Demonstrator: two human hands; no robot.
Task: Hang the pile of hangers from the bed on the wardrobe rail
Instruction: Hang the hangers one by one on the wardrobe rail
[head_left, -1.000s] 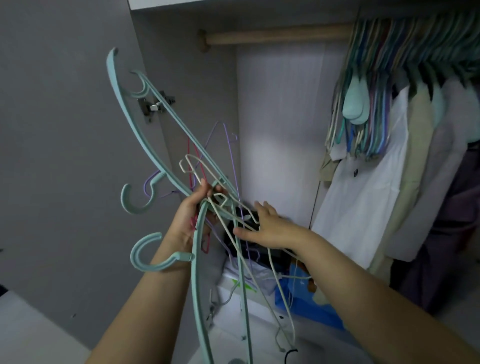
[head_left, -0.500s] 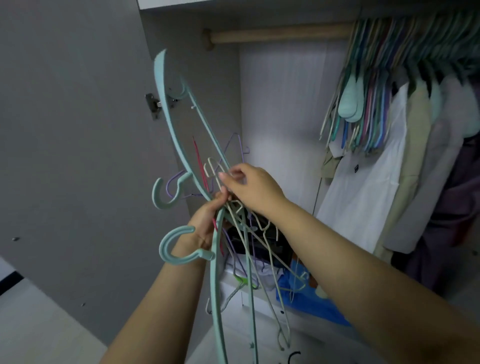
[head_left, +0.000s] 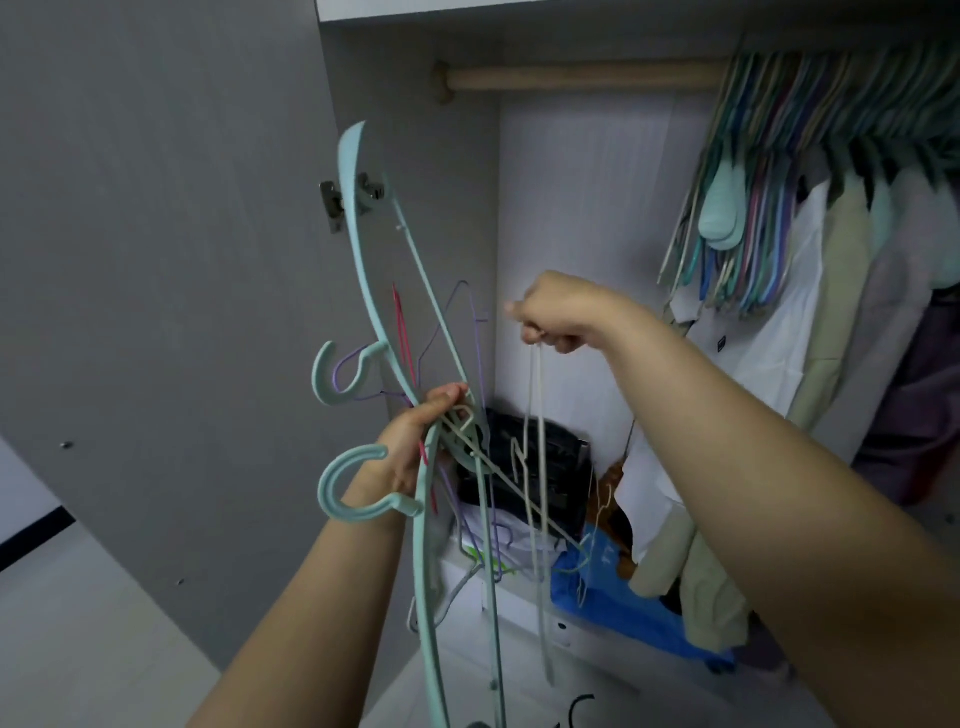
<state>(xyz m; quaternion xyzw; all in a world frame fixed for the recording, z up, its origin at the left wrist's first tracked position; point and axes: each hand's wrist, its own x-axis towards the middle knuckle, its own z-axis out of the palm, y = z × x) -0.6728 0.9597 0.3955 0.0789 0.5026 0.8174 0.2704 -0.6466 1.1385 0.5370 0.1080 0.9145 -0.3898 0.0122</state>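
Hangers (head_left: 415, 364) bunched in left hand (head_left: 410, 452) grip, right hand (head_left: 561, 317) pinching cream hanger (head_left: 535, 467), hook hidden.

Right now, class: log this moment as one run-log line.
left hand: grips hanger bundle | right hand: pinches cream wire hanger, partly lifted from bundle | rail: bare at left

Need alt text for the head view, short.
The right hand lifts a white wire hanger from the bundle of hangers gripped by the left hand, below a wooden wardrobe rail.
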